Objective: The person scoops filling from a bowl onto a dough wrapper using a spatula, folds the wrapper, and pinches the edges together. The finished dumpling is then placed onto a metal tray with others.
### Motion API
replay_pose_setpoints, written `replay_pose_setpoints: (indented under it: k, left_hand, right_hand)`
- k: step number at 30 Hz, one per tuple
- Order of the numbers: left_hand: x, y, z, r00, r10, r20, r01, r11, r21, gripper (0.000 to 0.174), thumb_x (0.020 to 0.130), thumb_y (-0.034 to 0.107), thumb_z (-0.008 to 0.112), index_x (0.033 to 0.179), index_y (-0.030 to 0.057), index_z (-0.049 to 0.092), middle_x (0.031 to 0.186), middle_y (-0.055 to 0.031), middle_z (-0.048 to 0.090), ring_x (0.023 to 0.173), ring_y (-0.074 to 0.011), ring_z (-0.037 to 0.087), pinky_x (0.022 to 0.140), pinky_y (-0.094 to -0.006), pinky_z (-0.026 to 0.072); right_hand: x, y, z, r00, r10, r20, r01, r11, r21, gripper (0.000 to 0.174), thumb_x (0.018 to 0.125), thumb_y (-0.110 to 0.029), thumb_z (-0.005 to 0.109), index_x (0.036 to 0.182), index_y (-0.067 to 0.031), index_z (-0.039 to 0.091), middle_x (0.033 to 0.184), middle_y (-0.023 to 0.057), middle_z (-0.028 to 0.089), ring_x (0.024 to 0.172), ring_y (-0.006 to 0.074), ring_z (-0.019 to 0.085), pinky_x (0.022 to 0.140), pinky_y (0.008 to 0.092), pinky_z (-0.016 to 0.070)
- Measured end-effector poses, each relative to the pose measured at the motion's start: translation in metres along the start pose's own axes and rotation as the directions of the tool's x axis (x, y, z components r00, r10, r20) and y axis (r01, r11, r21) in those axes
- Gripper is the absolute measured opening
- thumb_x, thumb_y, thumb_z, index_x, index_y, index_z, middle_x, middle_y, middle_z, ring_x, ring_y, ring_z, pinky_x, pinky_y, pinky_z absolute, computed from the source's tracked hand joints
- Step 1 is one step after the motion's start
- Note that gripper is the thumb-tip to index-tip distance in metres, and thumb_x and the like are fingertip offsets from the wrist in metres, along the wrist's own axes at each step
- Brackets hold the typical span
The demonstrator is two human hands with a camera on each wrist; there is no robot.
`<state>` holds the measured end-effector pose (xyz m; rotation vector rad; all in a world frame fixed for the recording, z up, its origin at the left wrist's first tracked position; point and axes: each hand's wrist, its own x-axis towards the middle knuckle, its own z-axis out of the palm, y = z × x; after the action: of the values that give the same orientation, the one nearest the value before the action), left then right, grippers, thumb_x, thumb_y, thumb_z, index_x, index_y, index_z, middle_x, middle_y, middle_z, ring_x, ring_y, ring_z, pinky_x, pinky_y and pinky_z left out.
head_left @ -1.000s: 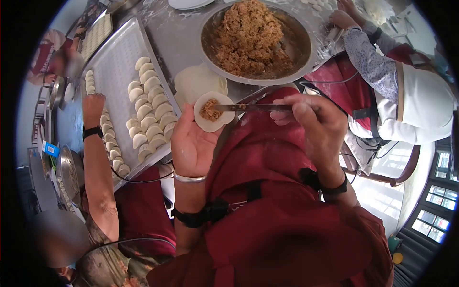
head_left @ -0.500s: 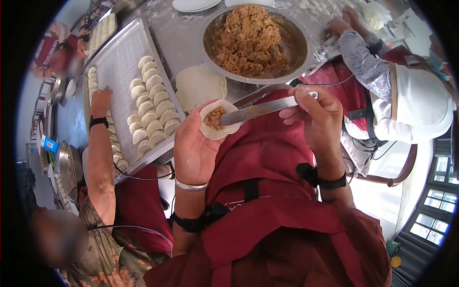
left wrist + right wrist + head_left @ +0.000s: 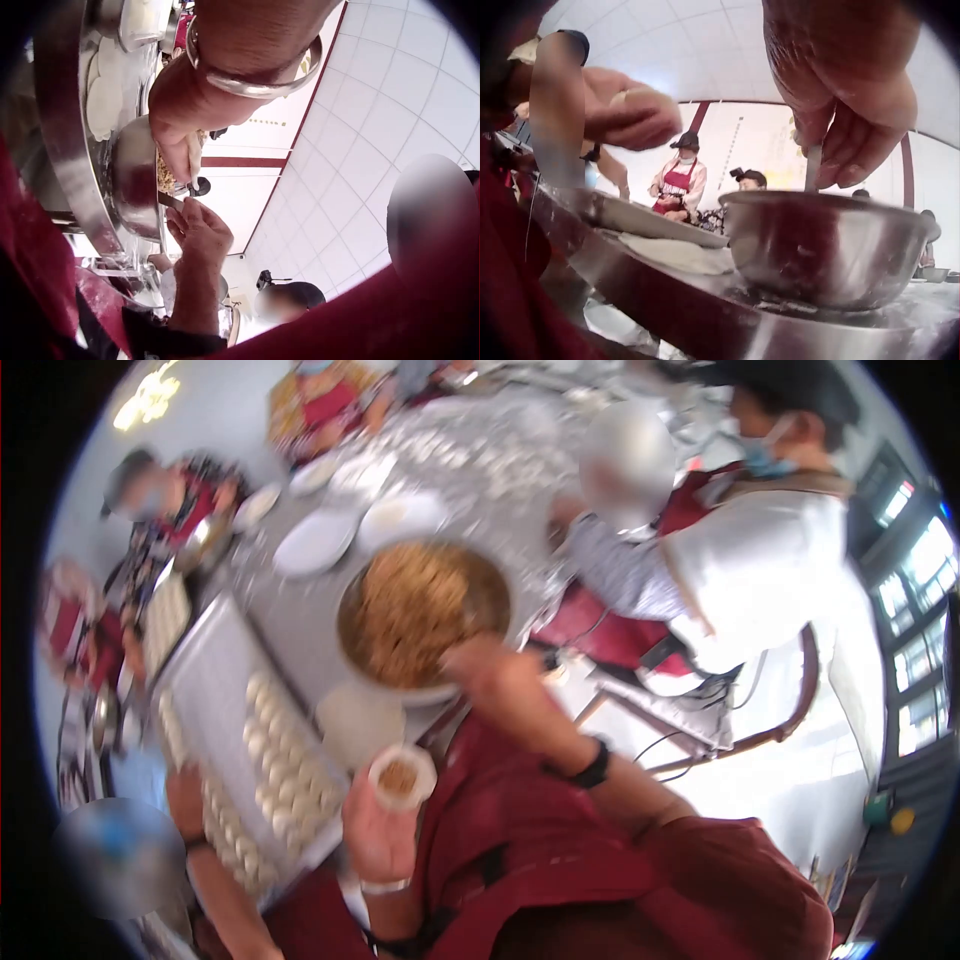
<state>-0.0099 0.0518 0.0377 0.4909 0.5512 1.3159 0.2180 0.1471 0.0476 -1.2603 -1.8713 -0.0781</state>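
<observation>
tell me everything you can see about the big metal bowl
The bowl is round, deep and shiny silver, apparently metal, with a rim. It stands upright on the metal-looking table, near the edge. A brownish-orange, chunky filling is heaped inside, leaving some inner wall bare. The right hand is over the rim on the wearer's side, holding a spatula whose lower end is hidden inside; whether the hand touches the rim isn't clear.
</observation>
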Motion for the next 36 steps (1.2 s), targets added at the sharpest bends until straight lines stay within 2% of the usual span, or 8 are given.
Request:
replay_pose_setpoints:
  k: [6, 9, 13, 16, 18, 21, 24, 36]
  left_hand:
    - [0.011, 0.003, 0.003, 0.999, -0.05, -0.01, 0.05, 0.999, -0.001, 0.045, 0.1, 0.027, 0.048, 0.133, -0.003, 0.045, 0.133, -0.0174, 0.055, 0.123, -0.0345, 0.053, 0.103, -0.0486, 0.0441]
    - [0.017, 0.008, 0.003, 0.998, -0.064, 0.015, 0.064, 0.998, -0.02, 0.046, 0.101, 0.027, 0.047, 0.131, -0.008, 0.046, 0.133, -0.0216, 0.054, 0.123, -0.0362, 0.052, 0.106, -0.0506, 0.0415]
    - [0.022, 0.017, 0.021, 0.998, -0.042, 0.048, 0.044, 0.998, -0.04, 0.036, 0.099, 0.019, 0.049, 0.124, -0.0069, 0.053, 0.125, -0.0185, 0.059, 0.115, -0.0333, 0.057, 0.099, -0.0453, 0.0465]
    - [0.031, 0.015, 0.04, 0.996, 0.058, 0.063, -0.063, 0.994, 0.088, 0.04, 0.097, 0.023, 0.05, 0.127, -0.0032, 0.051, 0.129, -0.0164, 0.056, 0.12, -0.0316, 0.055, 0.102, -0.0499, 0.0449]
    - [0.034, 0.021, 0.049, 1.0, 0.001, 0.02, -0.001, 0.999, 0.033, 0.038, 0.098, 0.019, 0.048, 0.128, -0.0036, 0.05, 0.132, -0.0175, 0.055, 0.123, -0.0321, 0.053, 0.106, -0.0497, 0.0423]
    - [0.034, 0.021, 0.056, 0.996, -0.028, 0.086, 0.031, 0.999, -0.033, 0.036, 0.1, 0.013, 0.046, 0.132, -0.0044, 0.048, 0.131, -0.0173, 0.056, 0.123, -0.0293, 0.053, 0.106, -0.0465, 0.043]
    - [0.033, 0.016, 0.063, 0.98, -0.067, 0.187, 0.084, 0.993, -0.086, 0.036, 0.101, 0.015, 0.046, 0.131, -0.0054, 0.048, 0.128, -0.017, 0.057, 0.121, -0.0274, 0.056, 0.103, -0.0446, 0.0458]
    - [0.031, 0.009, 0.069, 0.984, -0.114, 0.138, 0.122, 0.991, -0.047, 0.038, 0.102, 0.021, 0.047, 0.13, -0.0046, 0.049, 0.126, -0.0138, 0.059, 0.116, -0.0236, 0.059, 0.098, -0.0414, 0.0509]
  right_hand:
    - [-0.011, -0.005, 0.037, 0.97, -0.067, 0.232, 0.072, 0.997, -0.01, 0.012, 0.078, -0.018, 0.063, 0.084, -0.0074, 0.063, 0.082, 0.0089, 0.062, 0.081, 0.0309, 0.062, 0.071, 0.0423, 0.0512]
    - [-0.007, -0.007, 0.026, 0.926, 0.006, 0.379, -0.044, 0.995, 0.093, 0.022, 0.078, -0.022, 0.067, 0.092, -0.0053, 0.063, 0.091, 0.0112, 0.063, 0.094, 0.0333, 0.061, 0.081, 0.0437, 0.0506]
    - [-0.019, 0.004, 0.014, 0.973, -0.126, 0.193, 0.069, 0.958, 0.28, 0.038, 0.078, -0.02, 0.071, 0.109, -0.0021, 0.062, 0.11, 0.0158, 0.063, 0.117, 0.0357, 0.055, 0.098, 0.0451, 0.0456]
    - [-0.029, -0.003, -0.004, 0.99, -0.101, 0.098, 0.054, 0.916, 0.398, 0.048, 0.078, -0.015, 0.073, 0.122, -0.0027, 0.06, 0.124, 0.0178, 0.06, 0.127, 0.0351, 0.051, 0.105, 0.0457, 0.0417]
    - [-0.024, -0.021, -0.024, 0.999, 0.001, 0.043, -0.02, 0.893, 0.45, 0.048, 0.077, -0.007, 0.074, 0.123, -0.0048, 0.06, 0.13, 0.0158, 0.059, 0.127, 0.0334, 0.052, 0.103, 0.0445, 0.0444]
    - [-0.014, -0.035, -0.045, 1.0, -0.017, 0.016, 0.009, 0.918, 0.398, 0.053, 0.07, -0.005, 0.077, 0.121, -0.0054, 0.062, 0.124, 0.0143, 0.063, 0.123, 0.0327, 0.056, 0.101, 0.0434, 0.0466]
    - [-0.018, -0.034, -0.043, 0.997, -0.058, -0.056, 0.078, 0.863, 0.499, 0.048, 0.066, 0.001, 0.075, 0.114, -0.0038, 0.067, 0.122, 0.0148, 0.064, 0.12, 0.0356, 0.057, 0.098, 0.0435, 0.0486]
    - [-0.003, -0.037, -0.048, 0.95, -0.305, -0.061, 0.3, 0.844, 0.445, 0.033, 0.06, 0.0, 0.075, 0.092, -0.006, 0.067, 0.115, 0.0143, 0.066, 0.115, 0.0371, 0.06, 0.09, 0.0435, 0.0535]
